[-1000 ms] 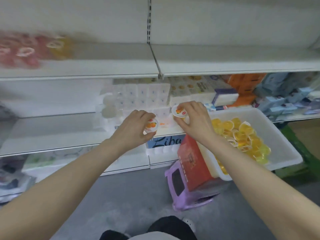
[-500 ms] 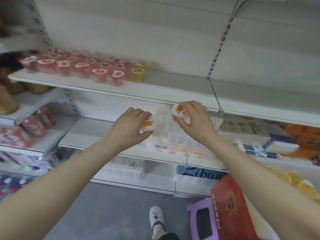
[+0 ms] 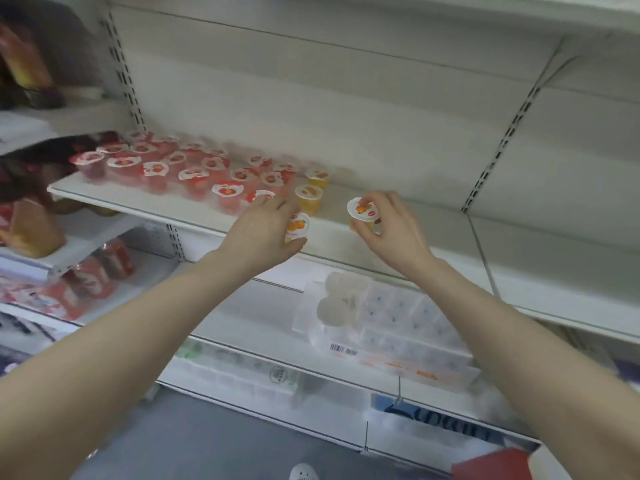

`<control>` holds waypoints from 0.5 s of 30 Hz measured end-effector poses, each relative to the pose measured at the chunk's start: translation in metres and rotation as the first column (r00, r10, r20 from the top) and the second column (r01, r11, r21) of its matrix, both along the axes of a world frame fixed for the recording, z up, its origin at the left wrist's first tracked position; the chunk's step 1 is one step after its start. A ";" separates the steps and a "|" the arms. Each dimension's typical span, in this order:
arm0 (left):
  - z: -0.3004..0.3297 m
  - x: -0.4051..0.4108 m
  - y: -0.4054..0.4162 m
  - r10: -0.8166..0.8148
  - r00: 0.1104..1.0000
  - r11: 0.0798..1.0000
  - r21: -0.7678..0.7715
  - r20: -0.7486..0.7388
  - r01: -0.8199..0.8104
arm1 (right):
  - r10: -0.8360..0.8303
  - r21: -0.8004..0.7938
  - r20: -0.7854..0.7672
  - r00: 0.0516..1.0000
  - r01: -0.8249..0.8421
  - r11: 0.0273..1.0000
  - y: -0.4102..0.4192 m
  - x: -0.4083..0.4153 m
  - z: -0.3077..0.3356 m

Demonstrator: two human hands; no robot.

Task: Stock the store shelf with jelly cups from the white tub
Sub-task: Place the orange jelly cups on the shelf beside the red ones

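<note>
We held one orange jelly cup (image 3: pixel 298 227) pinched in our left hand (image 3: pixel 266 233) and another (image 3: pixel 361 212) in our right hand (image 3: pixel 391 230), both at the shelf (image 3: pixel 180 211) front, just right of the two yellow cups (image 3: pixel 309 197). Best, we judged, to set each upright behind that pair, lids level.

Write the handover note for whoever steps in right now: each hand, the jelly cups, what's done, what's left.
Left hand: grip on an orange jelly cup at the shelf front edge.
Right hand: grip on a second orange cup over the shelf.
Done: red cups fill the shelf's left part; two yellow cups stand beside them.
Left: set both held cups down by the yellow ones, then keep stocking. The white tub is out of view.
</note>
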State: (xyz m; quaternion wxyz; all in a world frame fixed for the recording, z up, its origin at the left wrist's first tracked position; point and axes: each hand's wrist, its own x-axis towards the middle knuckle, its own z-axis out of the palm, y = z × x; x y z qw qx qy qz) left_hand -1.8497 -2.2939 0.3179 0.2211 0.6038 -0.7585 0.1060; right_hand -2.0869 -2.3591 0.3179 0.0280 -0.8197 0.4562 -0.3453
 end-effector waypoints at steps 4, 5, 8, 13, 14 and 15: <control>0.002 -0.002 -0.034 0.053 0.999 0.998 0.046 -0.003 -0.053 | 0.006 0.026 -0.038 0.999 -0.005 1.000 -0.037 0.005 -0.003; 0.002 -0.002 -0.040 0.065 0.998 0.996 0.061 -0.001 -0.065 | 0.013 0.040 -0.055 0.998 -0.011 0.999 -0.046 0.007 -0.004; -0.002 -0.004 -0.055 0.094 0.995 0.991 0.092 0.021 -0.096 | 0.000 0.094 -0.109 0.994 0.011 0.996 -0.071 0.011 -0.009; -0.010 -0.001 -0.069 0.123 0.992 0.988 0.088 0.042 -0.126 | -0.038 0.213 -0.144 0.989 0.069 0.975 -0.103 0.021 -0.020; -0.011 -0.001 -0.071 0.124 0.991 0.988 0.085 0.047 -0.128 | -0.051 0.248 -0.143 0.988 0.086 0.965 -0.109 0.023 -0.021; -0.012 -0.002 -0.074 0.127 0.990 0.988 0.082 0.057 -0.131 | -0.061 0.285 -0.141 0.988 0.099 0.953 -0.115 0.026 -0.021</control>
